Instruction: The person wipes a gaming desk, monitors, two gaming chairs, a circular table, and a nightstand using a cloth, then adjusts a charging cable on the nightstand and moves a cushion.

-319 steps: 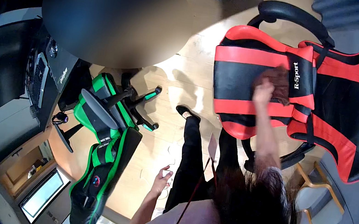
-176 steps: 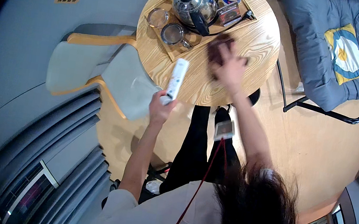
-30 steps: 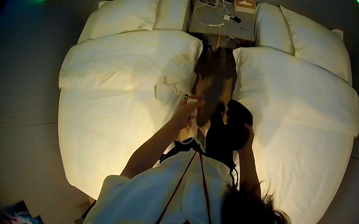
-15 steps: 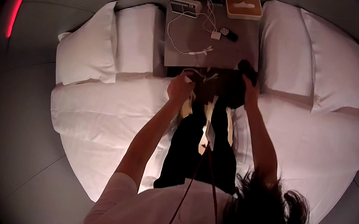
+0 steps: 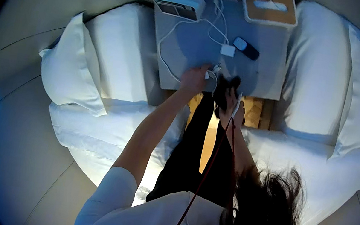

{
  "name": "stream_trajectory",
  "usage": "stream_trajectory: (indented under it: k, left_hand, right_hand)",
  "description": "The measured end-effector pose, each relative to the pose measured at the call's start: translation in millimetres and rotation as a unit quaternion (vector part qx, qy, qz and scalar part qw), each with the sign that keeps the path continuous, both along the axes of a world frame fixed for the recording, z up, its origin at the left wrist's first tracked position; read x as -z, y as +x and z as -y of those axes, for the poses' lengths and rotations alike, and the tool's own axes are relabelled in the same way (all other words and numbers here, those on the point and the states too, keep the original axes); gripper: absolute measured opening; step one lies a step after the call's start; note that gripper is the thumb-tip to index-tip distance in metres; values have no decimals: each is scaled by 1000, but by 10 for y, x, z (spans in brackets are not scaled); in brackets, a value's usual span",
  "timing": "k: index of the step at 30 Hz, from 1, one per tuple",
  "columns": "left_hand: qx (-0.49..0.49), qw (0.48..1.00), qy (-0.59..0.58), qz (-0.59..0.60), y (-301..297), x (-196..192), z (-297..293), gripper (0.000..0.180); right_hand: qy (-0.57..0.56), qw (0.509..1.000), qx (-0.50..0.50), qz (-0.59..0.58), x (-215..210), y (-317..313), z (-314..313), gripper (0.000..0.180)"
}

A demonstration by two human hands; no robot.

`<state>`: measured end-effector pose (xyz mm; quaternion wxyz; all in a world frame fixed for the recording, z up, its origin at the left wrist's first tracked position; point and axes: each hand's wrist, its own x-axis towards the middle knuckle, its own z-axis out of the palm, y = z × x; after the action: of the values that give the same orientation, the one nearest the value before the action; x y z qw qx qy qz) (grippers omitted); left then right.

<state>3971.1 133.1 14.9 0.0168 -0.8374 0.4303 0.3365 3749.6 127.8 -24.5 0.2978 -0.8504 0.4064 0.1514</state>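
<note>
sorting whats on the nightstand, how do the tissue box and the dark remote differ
The tissue box is bulky, light-coloured and squarish, standing at the back edge of the nightstand. The dark remote is small, flat and oblong, lying slanted nearer the middle. Both rest on the nightstand, untouched by either hand.

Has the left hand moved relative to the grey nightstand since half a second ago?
Yes. The left hand now reaches farther onto the grey nightstand, by the white cable.
</note>
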Motion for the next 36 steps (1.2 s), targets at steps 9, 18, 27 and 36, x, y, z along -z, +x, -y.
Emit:
stream_trajectory:
  k: [9, 18, 27, 36]
  left_hand:
    - [-105, 985, -104, 92, 1471, -855, 629, 69]
    - [-88, 976, -164, 111, 1845, -662, 888, 47]
    - [-222, 908, -347, 74, 1974, -1047, 479, 42]
    - [-235, 929, -283, 45, 1790, -484, 627, 48]
  right_hand:
    - [198, 887, 222, 353, -127, 978, -82, 70]
    - [-49, 993, 3, 105, -187, 2018, 142, 75]
    - [-160, 971, 49, 169, -13, 3545, 1388, 54]
    - [-3, 986, -141, 89, -224, 2121, 214, 57]
